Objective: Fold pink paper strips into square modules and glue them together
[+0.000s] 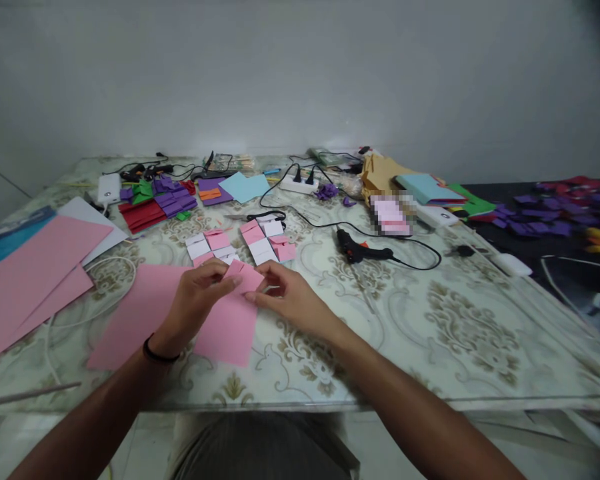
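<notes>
My left hand (196, 301) and my right hand (289, 298) both pinch a small folded pink paper piece (246, 275) just above the table. The fingers of each hand are closed on its edges. Under my hands lies a larger pink paper sheet (225, 330). Just beyond them sit two groups of small folded pink-and-white paper pieces (267, 241). A black band circles my left wrist.
Large pink sheets (27, 273) lie at the left on the patterned table (430, 320). A black glue gun (357, 251) with its cord lies to the right. Purple, red and green paper scraps (160, 200), a power strip (297, 183) and coloured paper stacks (425, 190) fill the back.
</notes>
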Available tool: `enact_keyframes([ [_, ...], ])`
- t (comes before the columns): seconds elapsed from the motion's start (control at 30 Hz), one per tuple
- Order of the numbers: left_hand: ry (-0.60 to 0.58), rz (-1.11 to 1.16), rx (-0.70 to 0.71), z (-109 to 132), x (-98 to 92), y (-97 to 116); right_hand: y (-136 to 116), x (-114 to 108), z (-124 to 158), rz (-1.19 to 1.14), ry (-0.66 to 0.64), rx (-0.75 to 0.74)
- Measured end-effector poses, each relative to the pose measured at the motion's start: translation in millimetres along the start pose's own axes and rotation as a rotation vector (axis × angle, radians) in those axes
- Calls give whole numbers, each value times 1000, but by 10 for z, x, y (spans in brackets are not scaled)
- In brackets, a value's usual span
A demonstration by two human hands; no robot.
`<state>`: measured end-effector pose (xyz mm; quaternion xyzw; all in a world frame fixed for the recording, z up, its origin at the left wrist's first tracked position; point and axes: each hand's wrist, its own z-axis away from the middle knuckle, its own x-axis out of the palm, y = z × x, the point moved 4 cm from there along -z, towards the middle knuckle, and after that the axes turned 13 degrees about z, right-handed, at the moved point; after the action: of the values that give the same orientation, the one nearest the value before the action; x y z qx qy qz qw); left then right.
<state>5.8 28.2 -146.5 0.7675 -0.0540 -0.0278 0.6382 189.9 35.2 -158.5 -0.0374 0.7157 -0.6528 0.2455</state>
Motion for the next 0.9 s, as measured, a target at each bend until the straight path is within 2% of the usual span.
enact_keyframes([
  [0.1,-36,69,-111,23,34,-36,-5,16,1,-35,-17,-5],
  [0.3,-159,-39,-195,30,103,-47,-54,-123,18,74,197,-101],
  [0.4,-145,69,-174,25,131,-61,-94,-147,27,124,231,-177],
  [0.53,-86,248,-99,33,138,-54,-113,-127,18,33,185,-270],
  [0.7,-98,155,35,47,110,0,-69,-131,5,-34,162,-257],
  [0.9,-96,154,86,58,99,67,-63,-135,23,-56,173,-214],
])
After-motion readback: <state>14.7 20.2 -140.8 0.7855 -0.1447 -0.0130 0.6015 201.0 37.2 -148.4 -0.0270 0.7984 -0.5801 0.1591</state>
